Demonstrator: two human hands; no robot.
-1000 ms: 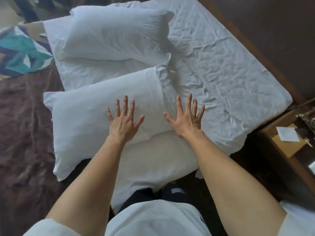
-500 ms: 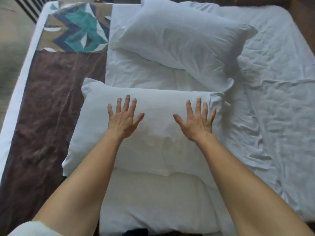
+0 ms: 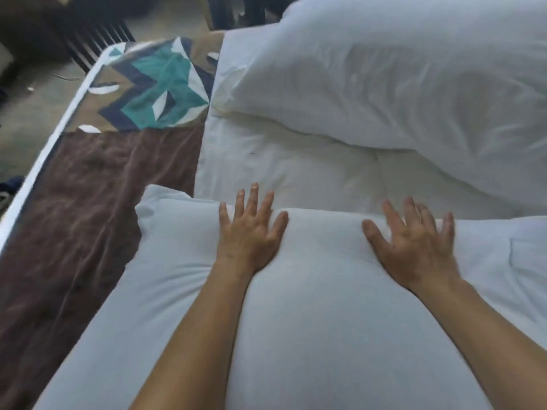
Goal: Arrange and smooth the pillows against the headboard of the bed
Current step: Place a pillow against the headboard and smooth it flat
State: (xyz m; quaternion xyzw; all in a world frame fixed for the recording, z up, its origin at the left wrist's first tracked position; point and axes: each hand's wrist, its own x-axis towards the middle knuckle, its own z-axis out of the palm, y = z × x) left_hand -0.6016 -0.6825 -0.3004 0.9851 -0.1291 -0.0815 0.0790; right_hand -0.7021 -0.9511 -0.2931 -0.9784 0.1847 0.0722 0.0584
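We are looking down along two bare forearms at a bed. Our left hand [image 3: 250, 232] and our right hand [image 3: 414, 244] are both lying palm down on a plump white fabric pillow [image 3: 310, 321] that is filling the lower half of the view. The fingers [image 3: 254, 196] of the left hand are spread wide and flat, their tips reaching just past the pillow's far edge. The fingers [image 3: 410, 210] of the right hand are also spread and flat, though they are blurred, so we cannot tell more about them. Neither hand is gripping anything. The fabric is dimpling and creasing a little around the left wrist.

Beyond the hands, a wrinkled white bed sheet [image 3: 296, 170] is covering the mattress. On it, well apart from the near pillow, a second large white pillow [image 3: 399, 78] is lying across the upper right, its case loose and rumpled.

To the left, a crumpled dark brown velvety blanket [image 3: 88, 202] is lying beside the sheet and touching the near pillow's left corner. Past it is showing a patterned cover [image 3: 154, 90] with teal, navy, tan and white geometric shapes. A grey floor [image 3: 26, 113] is showing at the far left.
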